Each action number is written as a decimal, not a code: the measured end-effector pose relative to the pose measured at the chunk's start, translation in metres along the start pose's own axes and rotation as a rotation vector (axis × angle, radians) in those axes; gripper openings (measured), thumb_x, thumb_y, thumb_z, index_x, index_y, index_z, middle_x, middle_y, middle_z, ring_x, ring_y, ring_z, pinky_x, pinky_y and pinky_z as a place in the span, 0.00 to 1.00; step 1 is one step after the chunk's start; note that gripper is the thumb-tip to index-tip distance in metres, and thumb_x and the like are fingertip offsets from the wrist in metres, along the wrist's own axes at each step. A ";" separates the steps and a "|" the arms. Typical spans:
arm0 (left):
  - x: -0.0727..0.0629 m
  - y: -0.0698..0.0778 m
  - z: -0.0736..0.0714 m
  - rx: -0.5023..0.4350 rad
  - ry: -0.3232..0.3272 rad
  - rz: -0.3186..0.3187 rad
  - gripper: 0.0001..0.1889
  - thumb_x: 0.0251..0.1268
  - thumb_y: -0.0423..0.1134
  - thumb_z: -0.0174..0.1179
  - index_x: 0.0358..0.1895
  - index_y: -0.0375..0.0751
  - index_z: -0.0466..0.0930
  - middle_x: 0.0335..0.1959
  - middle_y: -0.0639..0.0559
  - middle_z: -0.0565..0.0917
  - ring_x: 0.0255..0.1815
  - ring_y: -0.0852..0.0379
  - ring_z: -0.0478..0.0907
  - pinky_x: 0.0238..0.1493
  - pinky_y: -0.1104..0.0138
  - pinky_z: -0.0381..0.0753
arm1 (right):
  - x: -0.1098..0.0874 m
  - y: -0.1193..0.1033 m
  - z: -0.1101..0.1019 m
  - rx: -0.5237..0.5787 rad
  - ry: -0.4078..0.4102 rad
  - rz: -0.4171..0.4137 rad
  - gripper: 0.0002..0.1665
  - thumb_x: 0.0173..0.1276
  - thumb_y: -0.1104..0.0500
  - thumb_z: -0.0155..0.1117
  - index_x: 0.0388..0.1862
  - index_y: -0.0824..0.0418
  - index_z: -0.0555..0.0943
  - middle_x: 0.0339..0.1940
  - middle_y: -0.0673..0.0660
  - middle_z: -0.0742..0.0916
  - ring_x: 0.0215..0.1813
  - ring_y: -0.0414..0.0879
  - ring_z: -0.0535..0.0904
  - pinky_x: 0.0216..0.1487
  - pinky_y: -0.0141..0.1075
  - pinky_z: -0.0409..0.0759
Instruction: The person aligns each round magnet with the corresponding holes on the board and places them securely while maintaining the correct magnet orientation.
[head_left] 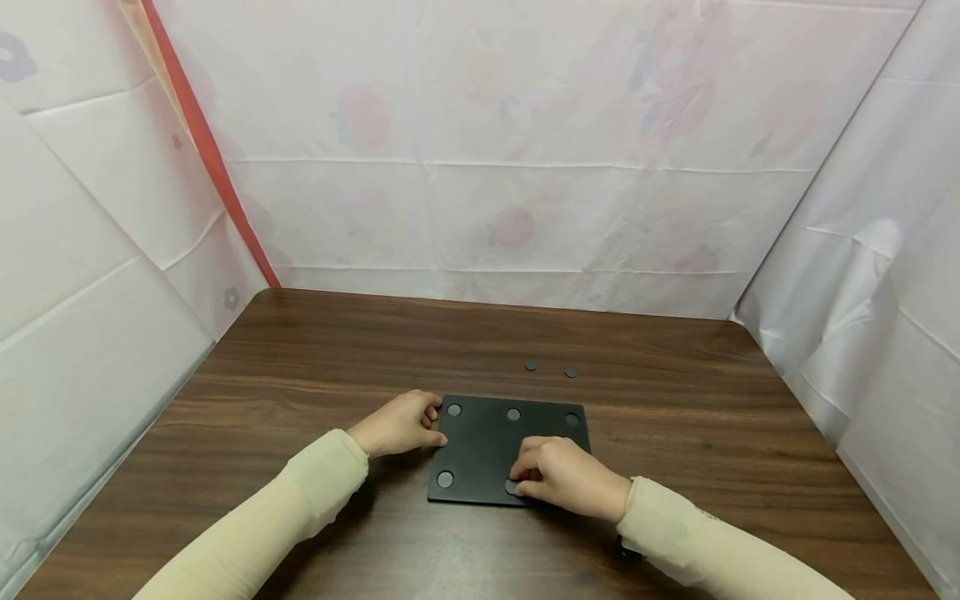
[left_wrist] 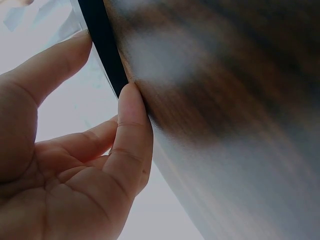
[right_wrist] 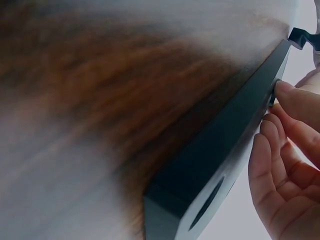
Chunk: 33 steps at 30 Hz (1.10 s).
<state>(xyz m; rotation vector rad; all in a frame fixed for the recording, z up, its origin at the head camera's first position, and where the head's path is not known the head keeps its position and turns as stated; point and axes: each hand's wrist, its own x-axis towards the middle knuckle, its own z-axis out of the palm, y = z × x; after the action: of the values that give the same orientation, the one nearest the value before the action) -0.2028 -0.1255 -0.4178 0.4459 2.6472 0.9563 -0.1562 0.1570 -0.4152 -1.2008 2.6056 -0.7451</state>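
A thin black board (head_left: 483, 450) with round recesses lies on the table. Grey discs fill its back-left, back-middle and front-left recesses, such as the disc (head_left: 446, 479) at front left. The back-right recess (head_left: 572, 419) looks dark and empty. My left hand (head_left: 399, 423) touches the board's left edge, thumb and forefinger spaced along it. With thumb and fingertips my right hand (head_left: 566, 475) pinches a small disc (right_wrist: 273, 93) at the front-middle recess. That hand hides the front-right corner in the head view; in the right wrist view a dark recess (right_wrist: 206, 204) shows there.
Two loose dark discs, one disc (head_left: 531, 365) and another disc (head_left: 571, 372), lie on the wooden table (head_left: 337, 358) behind the board. Behind the table hangs a pale printed curtain (head_left: 465, 192), with more white sheeting (head_left: 862, 275) along both sides.
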 end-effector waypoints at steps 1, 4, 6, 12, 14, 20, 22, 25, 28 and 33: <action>0.000 0.000 0.000 0.000 0.000 -0.002 0.35 0.54 0.35 0.72 0.65 0.25 0.69 0.44 0.47 0.78 0.44 0.57 0.76 0.50 0.60 0.79 | 0.000 0.000 0.000 0.001 0.001 0.001 0.07 0.65 0.59 0.69 0.41 0.55 0.88 0.36 0.46 0.83 0.33 0.27 0.75 0.33 0.22 0.77; 0.000 0.000 0.000 0.000 0.000 -0.007 0.35 0.55 0.36 0.72 0.65 0.25 0.69 0.45 0.47 0.78 0.44 0.57 0.76 0.50 0.60 0.79 | 0.001 -0.001 0.000 -0.001 0.002 0.004 0.07 0.65 0.59 0.69 0.41 0.55 0.88 0.36 0.46 0.83 0.33 0.28 0.76 0.34 0.22 0.77; -0.001 0.000 0.000 -0.001 0.000 -0.008 0.35 0.55 0.36 0.72 0.65 0.26 0.69 0.45 0.47 0.78 0.44 0.57 0.76 0.50 0.60 0.79 | 0.001 -0.001 0.000 -0.005 0.003 0.006 0.07 0.65 0.59 0.69 0.41 0.55 0.88 0.36 0.46 0.83 0.33 0.28 0.76 0.34 0.22 0.77; -0.001 0.000 0.000 -0.003 0.000 -0.009 0.35 0.55 0.36 0.72 0.65 0.26 0.69 0.45 0.47 0.78 0.44 0.57 0.76 0.50 0.60 0.79 | 0.001 -0.002 0.000 -0.014 0.004 0.006 0.07 0.65 0.59 0.69 0.41 0.56 0.88 0.36 0.47 0.83 0.33 0.28 0.76 0.34 0.22 0.77; -0.001 0.000 0.000 -0.001 0.001 -0.009 0.35 0.55 0.36 0.72 0.64 0.26 0.70 0.45 0.47 0.78 0.44 0.57 0.76 0.50 0.60 0.79 | 0.001 -0.002 0.000 -0.013 0.004 0.006 0.07 0.64 0.60 0.70 0.41 0.56 0.88 0.35 0.47 0.83 0.33 0.28 0.76 0.34 0.22 0.77; -0.001 0.001 0.000 -0.003 -0.002 -0.008 0.35 0.55 0.36 0.72 0.64 0.25 0.70 0.45 0.46 0.78 0.44 0.56 0.76 0.50 0.60 0.79 | 0.001 -0.001 0.000 -0.007 -0.001 0.011 0.07 0.64 0.61 0.70 0.41 0.57 0.87 0.35 0.47 0.83 0.34 0.27 0.76 0.35 0.22 0.78; -0.001 0.001 0.000 -0.007 -0.004 -0.007 0.35 0.55 0.36 0.72 0.64 0.25 0.69 0.45 0.46 0.78 0.45 0.56 0.76 0.51 0.59 0.79 | 0.001 -0.001 0.000 -0.007 -0.004 0.013 0.07 0.64 0.61 0.70 0.41 0.57 0.87 0.35 0.47 0.83 0.34 0.28 0.76 0.35 0.22 0.78; -0.001 0.001 0.000 -0.009 -0.005 -0.007 0.35 0.55 0.35 0.72 0.65 0.25 0.69 0.45 0.46 0.78 0.45 0.56 0.76 0.50 0.59 0.79 | 0.001 -0.001 0.000 -0.009 -0.005 0.014 0.07 0.64 0.61 0.70 0.41 0.57 0.87 0.35 0.47 0.83 0.34 0.28 0.76 0.35 0.22 0.78; 0.000 0.001 0.000 -0.011 -0.003 -0.006 0.35 0.55 0.35 0.72 0.65 0.25 0.69 0.45 0.47 0.78 0.45 0.56 0.76 0.50 0.60 0.79 | 0.002 -0.001 -0.001 -0.013 -0.005 0.015 0.07 0.63 0.61 0.70 0.41 0.57 0.87 0.35 0.47 0.83 0.33 0.28 0.75 0.35 0.22 0.77; 0.001 0.001 0.000 -0.009 -0.003 0.000 0.35 0.55 0.35 0.72 0.65 0.24 0.69 0.45 0.47 0.78 0.44 0.57 0.76 0.50 0.60 0.79 | 0.002 -0.002 -0.002 -0.018 -0.007 0.017 0.07 0.63 0.61 0.71 0.40 0.57 0.87 0.35 0.47 0.83 0.33 0.27 0.75 0.35 0.22 0.77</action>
<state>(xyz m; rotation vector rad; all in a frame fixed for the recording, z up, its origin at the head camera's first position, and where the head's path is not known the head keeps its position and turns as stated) -0.2032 -0.1248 -0.4175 0.4451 2.6391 0.9668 -0.1568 0.1552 -0.4124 -1.1817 2.6191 -0.7151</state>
